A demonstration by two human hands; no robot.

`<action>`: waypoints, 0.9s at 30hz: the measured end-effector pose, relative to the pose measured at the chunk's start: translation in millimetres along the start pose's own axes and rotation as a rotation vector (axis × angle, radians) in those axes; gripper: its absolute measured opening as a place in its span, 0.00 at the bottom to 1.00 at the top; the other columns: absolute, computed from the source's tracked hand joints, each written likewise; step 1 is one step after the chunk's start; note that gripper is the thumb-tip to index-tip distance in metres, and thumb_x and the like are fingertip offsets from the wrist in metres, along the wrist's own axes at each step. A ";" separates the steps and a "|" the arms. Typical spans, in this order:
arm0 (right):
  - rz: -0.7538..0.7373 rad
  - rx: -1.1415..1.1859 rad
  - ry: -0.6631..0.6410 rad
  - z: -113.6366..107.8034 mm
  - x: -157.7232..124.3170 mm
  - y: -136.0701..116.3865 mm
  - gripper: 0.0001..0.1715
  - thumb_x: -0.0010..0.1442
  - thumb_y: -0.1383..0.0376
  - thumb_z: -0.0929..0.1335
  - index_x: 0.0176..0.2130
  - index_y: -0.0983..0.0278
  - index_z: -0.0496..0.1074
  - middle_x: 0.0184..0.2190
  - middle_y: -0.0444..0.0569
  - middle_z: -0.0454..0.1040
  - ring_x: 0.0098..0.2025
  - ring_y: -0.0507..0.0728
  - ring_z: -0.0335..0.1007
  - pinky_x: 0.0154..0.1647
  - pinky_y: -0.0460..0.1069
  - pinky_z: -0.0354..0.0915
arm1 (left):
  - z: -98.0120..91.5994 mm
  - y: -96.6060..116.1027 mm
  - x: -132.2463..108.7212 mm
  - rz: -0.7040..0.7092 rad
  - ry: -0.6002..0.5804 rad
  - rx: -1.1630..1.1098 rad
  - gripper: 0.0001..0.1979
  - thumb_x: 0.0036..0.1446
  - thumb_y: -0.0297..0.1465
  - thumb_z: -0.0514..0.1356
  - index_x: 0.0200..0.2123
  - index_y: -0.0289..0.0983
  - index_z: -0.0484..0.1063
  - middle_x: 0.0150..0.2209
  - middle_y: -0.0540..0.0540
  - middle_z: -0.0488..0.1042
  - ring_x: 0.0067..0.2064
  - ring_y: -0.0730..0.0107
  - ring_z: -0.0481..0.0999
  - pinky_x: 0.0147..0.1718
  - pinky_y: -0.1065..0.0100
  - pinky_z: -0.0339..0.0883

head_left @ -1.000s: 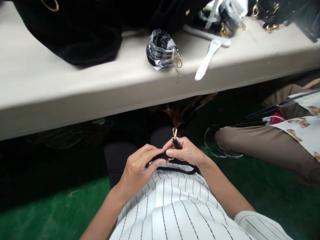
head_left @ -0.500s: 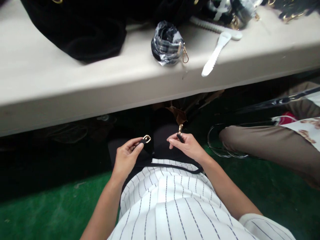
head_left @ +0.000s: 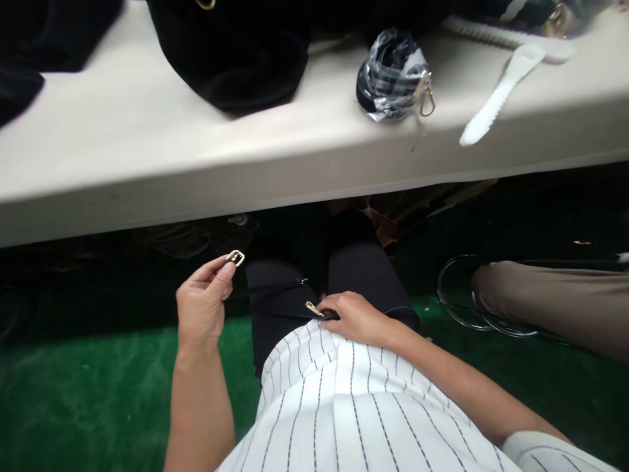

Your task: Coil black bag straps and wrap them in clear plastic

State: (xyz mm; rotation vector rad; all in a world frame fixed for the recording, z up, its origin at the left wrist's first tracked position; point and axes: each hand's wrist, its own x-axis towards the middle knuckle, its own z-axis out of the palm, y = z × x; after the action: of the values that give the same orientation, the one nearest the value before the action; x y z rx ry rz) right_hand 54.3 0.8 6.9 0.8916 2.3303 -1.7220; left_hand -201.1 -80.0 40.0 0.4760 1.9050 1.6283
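My left hand (head_left: 201,301) is raised to the left of my lap, pinching one end of a thin black strap at its gold buckle (head_left: 236,257). The black strap (head_left: 275,288) stretches across my dark trousers to my right hand (head_left: 356,318), which rests on my lap with fingers curled over the other end, where a gold clasp (head_left: 312,307) pokes out. Both hands sit below the edge of the beige table (head_left: 196,164).
On the table lie a black fabric bag (head_left: 230,52), a plastic-wrapped strap bundle with a gold clip (head_left: 396,75) and a white serrated plastic piece (head_left: 496,101). Another person's leg in tan trousers (head_left: 550,298) is at the right. Green floor below.
My left hand moved out to the left with the buckle end. My right hand dropped onto my lap with the clasp end. The view shifted left.
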 end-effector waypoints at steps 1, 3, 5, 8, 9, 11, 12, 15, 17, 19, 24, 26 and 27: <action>0.005 0.039 0.008 -2.0 -0.1 1.5 0.09 0.58 0.64 0.70 0.40 0.63 0.79 0.36 0.48 0.79 0.38 0.58 0.73 0.37 0.49 0.61 | -1.4 2.8 -2.2 0.030 0.016 0.012 0.15 0.43 0.31 0.72 0.38 0.34 0.80 0.32 0.46 0.77 0.23 0.81 0.63 0.19 0.76 0.52; 0.049 0.185 0.003 -7.7 -2.6 4.3 0.11 0.59 0.62 0.70 0.41 0.63 0.79 0.32 0.47 0.79 0.35 0.56 0.72 0.34 0.48 0.60 | 1.4 7.0 -8.9 0.077 0.011 0.039 0.15 0.45 0.30 0.71 0.39 0.36 0.80 0.34 0.46 0.77 0.25 0.79 0.66 0.20 0.76 0.56; 0.110 0.387 -0.032 -14.3 -6.4 4.8 0.15 0.58 0.60 0.71 0.43 0.64 0.79 0.29 0.46 0.78 0.32 0.55 0.71 0.32 0.47 0.61 | 13.2 7.7 -19.2 0.093 -0.060 0.093 0.15 0.47 0.32 0.70 0.41 0.37 0.79 0.36 0.46 0.78 0.28 0.75 0.69 0.23 0.74 0.60; 0.118 0.662 -0.053 -22.3 -10.3 0.9 0.18 0.57 0.59 0.72 0.44 0.67 0.78 0.27 0.46 0.77 0.30 0.53 0.71 0.35 0.47 0.63 | 43.9 0.3 -39.1 0.042 -0.290 0.230 0.15 0.52 0.36 0.67 0.42 0.39 0.75 0.37 0.47 0.78 0.32 0.69 0.74 0.28 0.72 0.65; 0.105 0.735 -0.034 -24.3 -10.7 -0.5 0.17 0.57 0.59 0.72 0.43 0.67 0.78 0.26 0.46 0.77 0.30 0.52 0.71 0.36 0.47 0.63 | 55.2 -3.8 -46.1 0.035 -0.368 0.289 0.14 0.54 0.37 0.66 0.43 0.39 0.74 0.37 0.47 0.78 0.34 0.66 0.76 0.30 0.70 0.66; 0.079 0.843 0.049 -27.9 -10.7 -1.6 0.17 0.56 0.58 0.72 0.42 0.68 0.78 0.24 0.46 0.76 0.30 0.51 0.70 0.38 0.46 0.64 | 74.9 -12.8 -58.7 0.057 -0.480 0.410 0.12 0.57 0.38 0.63 0.43 0.41 0.72 0.35 0.47 0.78 0.36 0.63 0.77 0.33 0.68 0.67; 0.072 0.880 0.099 -29.5 -10.4 -0.6 0.18 0.56 0.58 0.73 0.42 0.68 0.78 0.23 0.46 0.76 0.30 0.51 0.70 0.37 0.45 0.64 | 82.4 -16.8 -63.8 0.071 -0.515 0.459 0.11 0.59 0.38 0.62 0.44 0.41 0.71 0.33 0.48 0.78 0.35 0.63 0.78 0.33 0.68 0.66; 0.126 0.964 0.147 -33.2 -9.5 9.6 0.20 0.57 0.57 0.72 0.44 0.68 0.77 0.23 0.46 0.76 0.19 0.45 0.57 0.20 0.41 0.56 | 93.6 -24.0 -72.6 0.037 -0.593 0.479 0.11 0.61 0.40 0.59 0.43 0.42 0.69 0.28 0.50 0.75 0.29 0.65 0.76 0.29 0.68 0.65; 0.184 1.101 0.129 -34.4 -9.0 22.2 0.20 0.59 0.56 0.71 0.44 0.68 0.77 0.26 0.49 0.77 0.15 0.43 0.44 0.13 0.41 0.43 | 92.5 -24.2 -71.7 -0.055 -0.638 0.386 0.12 0.60 0.42 0.59 0.42 0.41 0.69 0.27 0.50 0.74 0.28 0.67 0.74 0.27 0.70 0.65; 0.212 1.281 0.203 -35.5 -9.2 38.1 0.17 0.60 0.58 0.70 0.41 0.69 0.77 0.30 0.51 0.77 0.15 0.42 0.41 0.11 0.40 0.40 | 85.2 -21.0 -64.7 -0.164 -0.621 0.292 0.15 0.57 0.44 0.62 0.40 0.40 0.69 0.27 0.51 0.74 0.27 0.70 0.72 0.26 0.73 0.64; 0.281 1.575 0.549 -47.8 -20.5 83.2 0.12 0.63 0.63 0.67 0.37 0.69 0.76 0.31 0.52 0.77 0.25 0.48 0.68 0.23 0.40 0.66 | 41.0 -4.7 -26.6 -0.319 -0.299 0.213 0.23 0.39 0.44 0.74 0.37 0.40 0.75 0.26 0.53 0.74 0.24 0.76 0.69 0.18 0.79 0.61; 0.277 1.582 0.637 -55.0 -30.5 98.6 0.13 0.64 0.62 0.66 0.36 0.69 0.76 0.33 0.52 0.77 0.30 0.50 0.72 0.32 0.42 0.70 | 16.1 2.1 -10.3 -0.291 -0.151 0.132 0.21 0.36 0.39 0.75 0.34 0.40 0.76 0.26 0.55 0.74 0.21 0.81 0.63 0.13 0.81 0.52; 0.266 1.564 0.680 -57.8 -35.9 104.8 0.14 0.65 0.61 0.66 0.35 0.68 0.76 0.33 0.52 0.78 0.31 0.50 0.73 0.34 0.43 0.70 | 3.4 5.0 -3.4 -0.282 -0.080 0.132 0.18 0.37 0.38 0.75 0.33 0.41 0.76 0.26 0.56 0.73 0.20 0.82 0.61 0.12 0.82 0.51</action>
State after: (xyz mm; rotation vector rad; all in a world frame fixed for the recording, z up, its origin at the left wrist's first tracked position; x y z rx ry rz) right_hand 152.0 58.4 -45.7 1.9738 0.3661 -3.2426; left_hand -196.9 -78.6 45.3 0.3037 1.9284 1.2914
